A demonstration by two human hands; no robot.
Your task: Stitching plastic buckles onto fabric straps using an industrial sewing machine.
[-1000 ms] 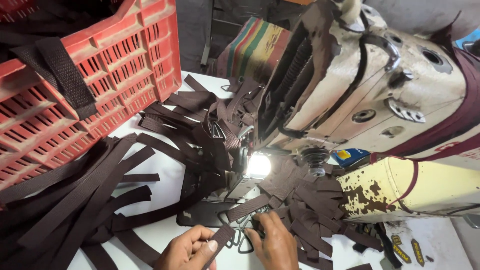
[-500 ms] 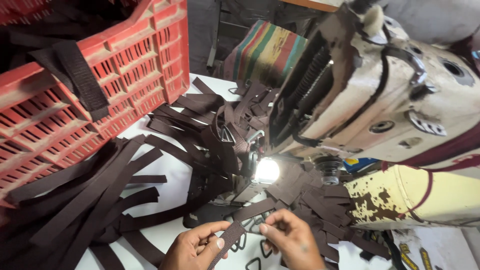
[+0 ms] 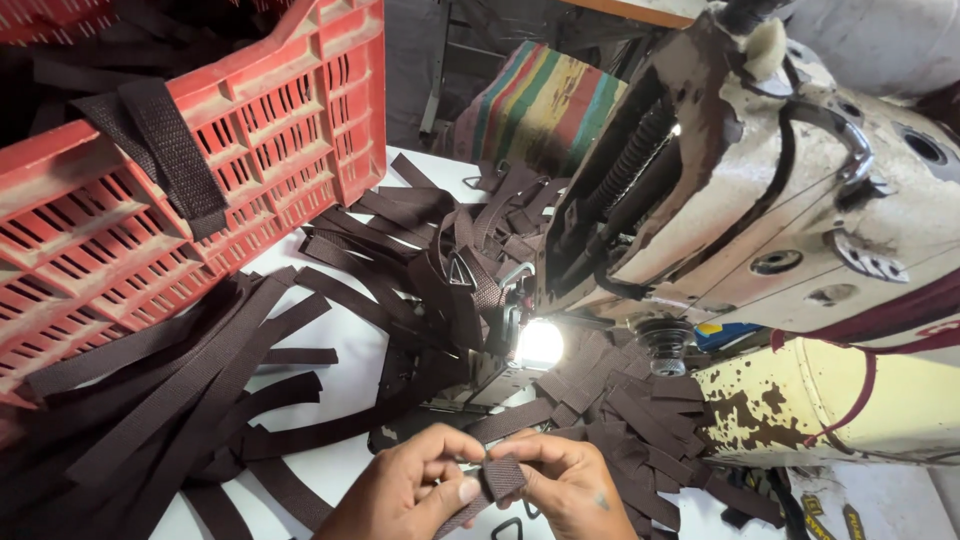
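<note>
Left hand point(image 3: 415, 490) and right hand point(image 3: 565, 490) both pinch a short brown webbing strap point(image 3: 497, 478), folding its end between the fingertips; metal loop point(image 3: 507, 527) just below the grip. Folding step, likely; next calls for feeding the fold beyond, under the lit sewing machine point(image 3: 760, 240)

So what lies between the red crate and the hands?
In the head view, long dark brown webbing straps lie spread on the white table between the red crate and the left hand.
</note>
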